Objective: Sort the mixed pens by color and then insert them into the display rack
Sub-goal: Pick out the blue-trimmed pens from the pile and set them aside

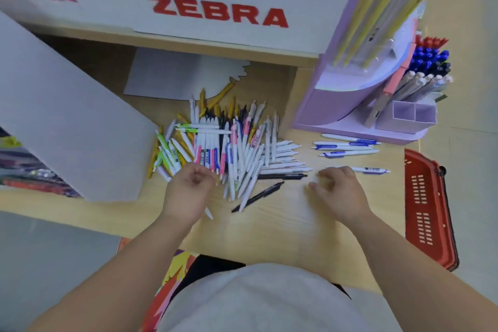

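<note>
A heap of mixed pens [229, 143], white, pink, green, yellow and black, lies in the middle of the wooden table [269, 229]. My left hand [188, 188] sits at the heap's near left edge, its fingers curled round a white pen [208, 214] whose end pokes out below the hand. My right hand [339, 191] hovers low over the table to the right with fingers loosely bent and nothing in it. Just beyond its fingertips lies a blue-clip pen [372, 170]. Three more blue-clip pens [347, 145] lie together in front of the purple display rack [336, 105].
Two black pens [269, 186] lie apart between my hands. The rack holds yellow pens [377, 16] and red, blue and white pens [428, 62]. A red basket [425, 205] stands at the table's right edge. A white board [67, 129] leans at the left, below a ZEBRA sign [218, 12].
</note>
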`<state>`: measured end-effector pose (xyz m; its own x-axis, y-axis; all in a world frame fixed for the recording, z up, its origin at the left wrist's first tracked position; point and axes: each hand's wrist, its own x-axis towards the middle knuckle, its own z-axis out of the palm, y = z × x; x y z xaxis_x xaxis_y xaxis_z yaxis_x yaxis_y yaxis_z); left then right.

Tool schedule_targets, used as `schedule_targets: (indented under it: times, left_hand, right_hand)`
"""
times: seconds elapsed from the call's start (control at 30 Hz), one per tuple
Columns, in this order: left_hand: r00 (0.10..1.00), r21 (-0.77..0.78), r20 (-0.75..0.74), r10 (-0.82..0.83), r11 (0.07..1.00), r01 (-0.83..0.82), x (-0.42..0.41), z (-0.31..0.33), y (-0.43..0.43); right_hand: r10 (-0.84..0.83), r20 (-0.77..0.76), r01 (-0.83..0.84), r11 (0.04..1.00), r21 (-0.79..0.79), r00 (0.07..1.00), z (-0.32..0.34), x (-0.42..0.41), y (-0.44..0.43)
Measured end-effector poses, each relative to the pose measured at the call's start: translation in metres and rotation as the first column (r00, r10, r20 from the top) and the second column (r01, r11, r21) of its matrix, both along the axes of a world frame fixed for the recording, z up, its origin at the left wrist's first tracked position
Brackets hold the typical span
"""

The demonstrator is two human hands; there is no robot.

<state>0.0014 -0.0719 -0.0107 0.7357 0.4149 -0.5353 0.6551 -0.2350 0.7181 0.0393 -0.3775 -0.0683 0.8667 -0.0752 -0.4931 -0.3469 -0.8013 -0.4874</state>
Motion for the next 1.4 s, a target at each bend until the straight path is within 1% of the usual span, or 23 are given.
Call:
schedule_targets:
  times: [0.1, 0.17, 0.23, 0.27, 0.3, 0.33, 0.4, 0.53, 0.6, 0.77, 0.87, 1.0, 1.07, 1.17, 1.27, 1.33, 1.4]
  left_hand:
    - [0.996, 0.111, 0.006, -0.089, 0.99, 0.088, 0.008, -0.006, 0.022]
    - [0.993, 0.151, 0.007, -0.115, 0.982, 0.113, 0.016, -0.01, 0.03]
    - [0.987, 0.18, -0.003, -0.161, 0.971, 0.159, 0.024, -0.015, 0.033]
    - [0.981, 0.196, -0.01, -0.194, 0.962, 0.192, 0.028, -0.018, 0.034]
    - [0.973, 0.218, -0.018, -0.229, 0.949, 0.227, 0.032, -0.021, 0.034]
    - [0.963, 0.248, -0.032, -0.266, 0.932, 0.265, 0.035, -0.024, 0.035]
    - [0.943, 0.315, -0.067, -0.327, 0.889, 0.331, 0.041, -0.028, 0.035]
    - [0.921, 0.359, -0.137, -0.364, 0.849, 0.388, 0.05, -0.032, 0.035]
    - [0.917, 0.351, -0.162, -0.363, 0.848, 0.398, 0.052, -0.032, 0.035]
    - [0.924, 0.304, -0.165, -0.346, 0.873, 0.381, 0.052, -0.034, 0.039]
    - [0.935, 0.28, -0.151, -0.322, 0.893, 0.353, 0.05, -0.036, 0.043]
    - [0.932, 0.28, -0.156, -0.326, 0.891, 0.359, 0.048, -0.034, 0.044]
    - [0.939, 0.238, -0.16, -0.304, 0.911, 0.336, 0.049, -0.035, 0.044]
    - [0.96, 0.128, -0.164, -0.227, 0.96, 0.249, 0.049, -0.038, 0.045]
    - [0.973, 0.06, -0.17, -0.157, 0.984, 0.17, 0.048, -0.038, 0.043]
    - [0.975, 0.035, -0.166, -0.145, 0.988, 0.152, 0.045, -0.038, 0.042]
    - [0.973, 0.035, -0.165, -0.162, 0.985, 0.17, 0.042, -0.037, 0.041]
  right_hand:
    - [-0.006, 0.032, 0.006, 1.0, -0.02, 0.999, 0.012, 0.005, 0.03]
    - [0.023, 0.033, -0.026, 0.997, 0.073, 0.999, 0.022, 0.009, 0.063]
    - [0.078, -0.022, -0.071, 0.973, 0.218, 0.997, 0.033, 0.01, 0.102]
    - [0.111, -0.042, -0.096, 0.959, 0.266, 0.993, 0.036, 0.011, 0.12]
    - [0.138, -0.048, -0.119, 0.952, 0.28, 0.989, 0.036, 0.011, 0.136]
    - [0.155, -0.043, -0.138, 0.955, 0.263, 0.987, 0.035, 0.012, 0.15]
    - [0.183, -0.024, -0.177, 0.971, 0.161, 0.983, 0.031, 0.013, 0.168]
    - [0.177, -0.047, -0.178, 0.984, -0.029, 0.983, 0.026, 0.011, 0.181]
    - [0.163, -0.065, -0.168, 0.983, -0.079, 0.985, 0.023, 0.011, 0.183]
    - [0.128, -0.122, -0.14, 0.986, -0.093, 0.984, 0.023, 0.012, 0.187]
    - [0.107, -0.121, -0.118, 0.989, -0.093, 0.987, 0.024, 0.012, 0.19]
    - [0.088, -0.114, -0.103, 0.985, -0.137, 0.99, 0.024, 0.013, 0.195]
    - [0.093, -0.104, -0.108, 0.983, -0.148, 0.99, 0.023, 0.014, 0.198]
    - [0.1, -0.082, -0.11, 0.987, -0.119, 0.992, 0.024, 0.013, 0.198]
    - [0.098, -0.081, -0.106, 0.99, -0.089, 0.992, 0.024, 0.011, 0.194]
    - [0.105, -0.077, -0.11, 0.992, -0.062, 0.992, 0.025, 0.01, 0.191]
    - [0.086, -0.064, -0.086, 0.996, 0.006, 0.994, 0.028, 0.009, 0.187]
